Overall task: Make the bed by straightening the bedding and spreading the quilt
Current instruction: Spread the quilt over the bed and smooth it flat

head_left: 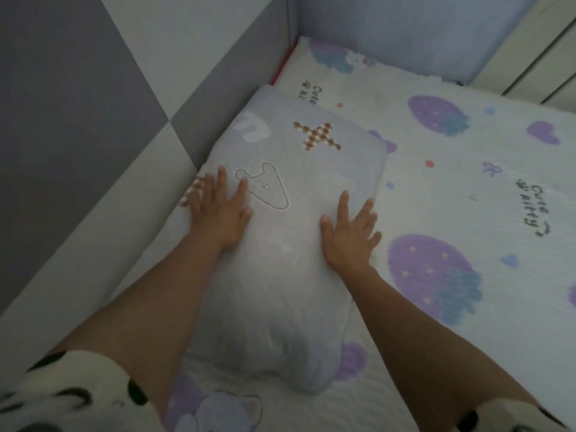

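Lavender-grey pillow (pixel 280 244) lying lengthwise on the strawberry-print sheet (pixel 452 188), against the padded wall panel (pixel 103 213). Left hand (pixel 218 210) and right hand (pixel 349 235), flat and splayed, gripping nothing, are pressing it, apparently smoothing the cover.

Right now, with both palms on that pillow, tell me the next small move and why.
Probably sweep both hands outward: the left hand and right hand lie flat, fingers spread, on the pillow, whose near end looks rumpled.
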Demonstrator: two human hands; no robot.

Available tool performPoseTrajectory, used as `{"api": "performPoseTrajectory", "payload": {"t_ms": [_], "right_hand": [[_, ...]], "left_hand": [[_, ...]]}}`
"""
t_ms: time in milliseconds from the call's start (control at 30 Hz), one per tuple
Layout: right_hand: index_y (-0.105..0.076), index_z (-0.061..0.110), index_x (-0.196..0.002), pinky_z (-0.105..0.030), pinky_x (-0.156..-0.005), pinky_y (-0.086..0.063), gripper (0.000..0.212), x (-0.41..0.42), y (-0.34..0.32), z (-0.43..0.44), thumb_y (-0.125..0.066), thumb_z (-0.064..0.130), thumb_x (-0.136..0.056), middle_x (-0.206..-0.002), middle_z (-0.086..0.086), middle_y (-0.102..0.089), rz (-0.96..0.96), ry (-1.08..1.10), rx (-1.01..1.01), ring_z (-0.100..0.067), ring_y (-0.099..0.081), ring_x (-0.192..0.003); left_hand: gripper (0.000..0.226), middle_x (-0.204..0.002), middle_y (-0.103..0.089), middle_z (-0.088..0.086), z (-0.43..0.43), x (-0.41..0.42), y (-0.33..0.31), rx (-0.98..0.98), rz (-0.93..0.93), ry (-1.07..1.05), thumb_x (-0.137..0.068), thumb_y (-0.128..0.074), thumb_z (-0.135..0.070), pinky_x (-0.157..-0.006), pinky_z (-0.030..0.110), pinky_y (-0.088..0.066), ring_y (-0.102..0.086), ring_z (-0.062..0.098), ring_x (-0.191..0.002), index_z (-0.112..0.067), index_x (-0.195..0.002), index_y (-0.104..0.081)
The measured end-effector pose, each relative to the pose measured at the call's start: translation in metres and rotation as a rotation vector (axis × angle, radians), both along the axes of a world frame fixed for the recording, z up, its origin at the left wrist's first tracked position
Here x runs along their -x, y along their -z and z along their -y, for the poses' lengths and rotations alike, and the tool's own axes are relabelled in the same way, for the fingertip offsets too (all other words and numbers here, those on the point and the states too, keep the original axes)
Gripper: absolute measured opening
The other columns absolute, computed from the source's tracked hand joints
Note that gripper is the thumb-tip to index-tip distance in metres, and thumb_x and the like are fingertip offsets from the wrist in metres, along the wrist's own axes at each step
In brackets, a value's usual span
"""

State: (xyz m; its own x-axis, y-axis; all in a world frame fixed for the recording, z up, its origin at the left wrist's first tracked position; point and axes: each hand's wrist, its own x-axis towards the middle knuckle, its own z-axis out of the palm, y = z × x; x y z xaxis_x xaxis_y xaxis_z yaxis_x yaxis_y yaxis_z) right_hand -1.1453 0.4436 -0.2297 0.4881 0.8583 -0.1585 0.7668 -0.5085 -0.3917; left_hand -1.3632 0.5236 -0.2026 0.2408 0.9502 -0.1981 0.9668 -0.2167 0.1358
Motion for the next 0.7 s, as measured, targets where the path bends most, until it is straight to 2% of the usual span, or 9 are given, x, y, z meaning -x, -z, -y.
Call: {"api": "performPoseTrajectory", "payload": {"t_ms": [67,133,267,367,433,500,533,633,700], "right_hand": [[0.005,0.034,-0.152,-0.052,-0.115,0.008,0.063,0.008,-0.001,-0.013,-0.023,0.052,-0.099,-0.159,-0.007,0.018,0.149,-0.130,-0.154,-0.030,0.014,-0.147],[0.007,0.034,-0.152,-0.044,-0.112,0.019,0.061,0.016,0.002,-0.025,-0.018,0.052,-0.100,-0.159,0.000,0.020,0.194,-0.242,-0.221,-0.024,0.019,-0.146],[0.009,0.035,-0.151,-0.050,-0.116,0.010,0.061,0.025,0.032,-0.034,-0.013,0.057,-0.098,-0.159,0.003,0.018,0.018,-0.528,0.222,-0.022,0.016,-0.147],[-0.001,0.027,-0.153,-0.046,-0.118,0.003,0.060,0.023,0.022,-0.043,-0.018,0.050,-0.101,-0.162,-0.002,0.005,0.092,-0.428,0.000,-0.021,0.006,-0.149],[0.001,0.025,-0.154,-0.043,-0.117,0.007,0.059,0.025,0.009,-0.051,-0.018,0.044,-0.102,-0.161,-0.003,0.009,0.183,-0.328,-0.203,-0.020,0.009,-0.148],[0.006,0.027,-0.153,-0.042,-0.116,0.012,0.059,0.017,0.009,-0.059,-0.018,0.044,-0.102,-0.159,0.000,0.018,0.204,-0.293,-0.278,-0.018,0.014,-0.147],[0.008,0.030,-0.152,-0.043,-0.116,0.012,0.059,0.009,0.016,-0.061,-0.017,0.046,-0.101,-0.158,0.002,0.021,0.193,-0.312,-0.223,-0.018,0.016,-0.147],[0.010,0.035,-0.151,-0.052,-0.118,0.002,0.065,-0.025,0.047,-0.062,-0.013,0.061,-0.096,-0.159,0.005,0.018,0.023,-0.276,0.196,-0.019,0.011,-0.148],[0.005,0.028,-0.153,-0.053,-0.117,-0.002,0.070,-0.041,0.053,-0.066,-0.015,0.063,-0.095,-0.161,-0.001,0.011,-0.055,-0.126,0.253,-0.022,0.007,-0.148]], "left_hand": [[0.061,-0.159,0.017,0.004,0.003,-0.006,0.010,-0.122,0.002,0.017,-0.098,-0.020,-0.052,-0.116,0.050,0.009,0.016,0.027,-0.146,-0.032,-0.151,0.003],[0.061,-0.160,0.014,0.004,0.005,-0.006,0.019,-0.181,-0.027,0.027,-0.097,-0.012,-0.055,-0.116,0.048,0.012,0.017,0.024,-0.146,-0.034,-0.151,0.006],[0.060,-0.158,0.022,0.002,0.014,0.004,0.046,-0.083,-0.111,0.037,-0.096,-0.008,-0.057,-0.116,0.048,0.015,0.022,0.022,-0.144,-0.039,-0.150,0.010],[0.060,-0.159,0.019,0.002,0.011,0.004,0.046,-0.123,-0.081,0.031,-0.096,-0.010,-0.057,-0.116,0.048,0.013,0.019,0.022,-0.145,-0.039,-0.150,0.008],[0.059,-0.159,0.016,0.003,0.013,0.004,0.046,-0.169,-0.074,0.029,-0.096,-0.008,-0.057,-0.116,0.048,0.012,0.017,0.023,-0.146,-0.037,-0.150,0.006],[0.060,-0.160,0.012,0.004,0.017,0.004,0.047,-0.216,-0.071,0.031,-0.095,-0.004,-0.057,-0.117,0.048,0.011,0.014,0.024,-0.147,-0.036,-0.151,0.003],[0.062,-0.160,0.009,0.004,0.017,0.005,0.048,-0.231,-0.073,0.035,-0.093,-0.004,-0.057,-0.117,0.047,0.010,0.012,0.024,-0.147,-0.036,-0.151,0.001],[0.066,-0.161,0.005,0.004,0.017,0.009,0.051,-0.253,-0.084,0.062,-0.090,-0.003,-0.057,-0.117,0.047,0.009,0.008,0.024,-0.148,-0.035,-0.152,-0.005],[0.066,-0.161,0.001,0.005,0.016,0.009,0.052,-0.278,-0.077,0.064,-0.090,-0.005,-0.057,-0.117,0.048,0.006,0.005,0.025,-0.148,-0.034,-0.152,-0.010]]}}
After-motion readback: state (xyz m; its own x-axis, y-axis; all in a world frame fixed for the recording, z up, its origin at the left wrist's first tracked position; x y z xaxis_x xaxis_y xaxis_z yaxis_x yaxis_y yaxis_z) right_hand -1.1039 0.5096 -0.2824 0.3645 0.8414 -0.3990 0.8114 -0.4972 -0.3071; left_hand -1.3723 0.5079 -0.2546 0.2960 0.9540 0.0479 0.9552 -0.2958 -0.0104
